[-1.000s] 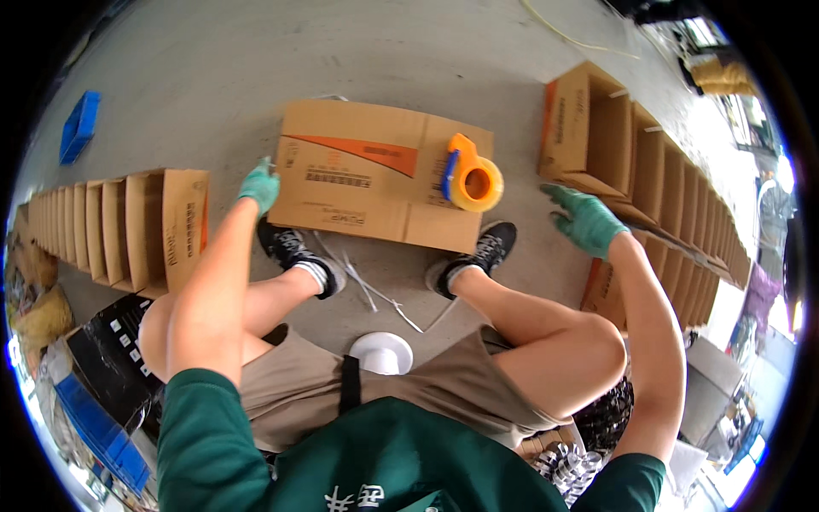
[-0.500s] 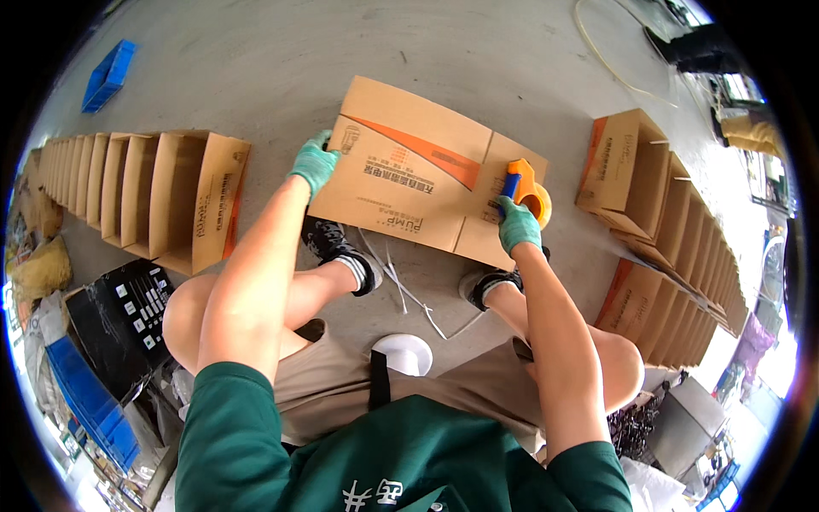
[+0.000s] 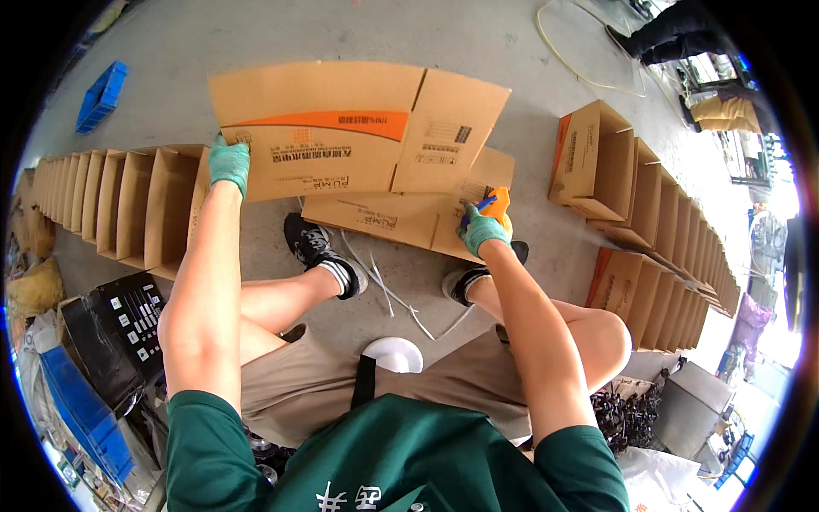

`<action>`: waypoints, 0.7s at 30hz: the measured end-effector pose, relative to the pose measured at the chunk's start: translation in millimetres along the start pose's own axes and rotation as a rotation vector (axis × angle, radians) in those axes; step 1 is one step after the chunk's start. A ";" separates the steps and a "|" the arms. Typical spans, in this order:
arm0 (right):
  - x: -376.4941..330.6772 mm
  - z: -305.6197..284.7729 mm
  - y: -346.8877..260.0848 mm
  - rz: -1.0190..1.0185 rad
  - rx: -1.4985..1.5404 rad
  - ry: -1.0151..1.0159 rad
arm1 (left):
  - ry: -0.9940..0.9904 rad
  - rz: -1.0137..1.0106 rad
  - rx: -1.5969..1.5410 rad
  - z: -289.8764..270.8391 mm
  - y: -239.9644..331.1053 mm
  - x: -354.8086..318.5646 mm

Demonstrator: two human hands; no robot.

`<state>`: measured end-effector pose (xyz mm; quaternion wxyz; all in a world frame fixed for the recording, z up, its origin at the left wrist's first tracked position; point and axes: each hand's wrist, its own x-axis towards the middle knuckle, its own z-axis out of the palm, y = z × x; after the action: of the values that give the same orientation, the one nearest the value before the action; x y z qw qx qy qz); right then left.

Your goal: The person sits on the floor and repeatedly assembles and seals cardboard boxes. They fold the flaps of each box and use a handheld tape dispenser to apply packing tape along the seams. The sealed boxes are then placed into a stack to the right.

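Observation:
My left hand (image 3: 229, 164), in a green glove, grips the left edge of a flat folded cardboard box (image 3: 350, 128) with an orange stripe and holds it up above the floor. My right hand (image 3: 480, 229), also gloved, is closed on an orange and blue tape dispenser (image 3: 495, 205). The dispenser rests on a stack of flat cardboard boxes (image 3: 384, 220) lying on the floor in front of my feet. My black shoes (image 3: 311, 243) stand just behind that stack.
A row of assembled open cartons (image 3: 111, 200) lines the left side; another row (image 3: 657, 222) runs along the right. White strapping strips (image 3: 384, 286) lie between my feet. A blue crate (image 3: 101, 96) sits far left, and a black printed box (image 3: 119, 328) sits by my left knee.
My left hand has lifted the top flat box up off the stack and away from me. My right hand came in from the right cartons and took hold of the tape dispenser.

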<state>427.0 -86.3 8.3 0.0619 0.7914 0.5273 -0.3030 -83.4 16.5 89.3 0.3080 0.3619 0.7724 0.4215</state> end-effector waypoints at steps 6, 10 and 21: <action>-68.8 -162.9 -115.5 -0.731 -0.023 0.707 | -0.061 0.001 -0.096 -34.3 -9.6 -32.1; -80.2 -176.7 -125.5 -0.691 -0.416 0.538 | -0.117 0.034 0.015 -41.6 9.8 -50.2; -112.7 -154.4 -106.1 -1.012 -0.466 0.519 | -0.062 0.175 0.302 -73.1 81.2 -57.2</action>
<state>369.2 -65.3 218.1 -0.0487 0.4563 0.8879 0.0313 -84.8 -30.5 203.3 0.2359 0.4828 0.7826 0.3144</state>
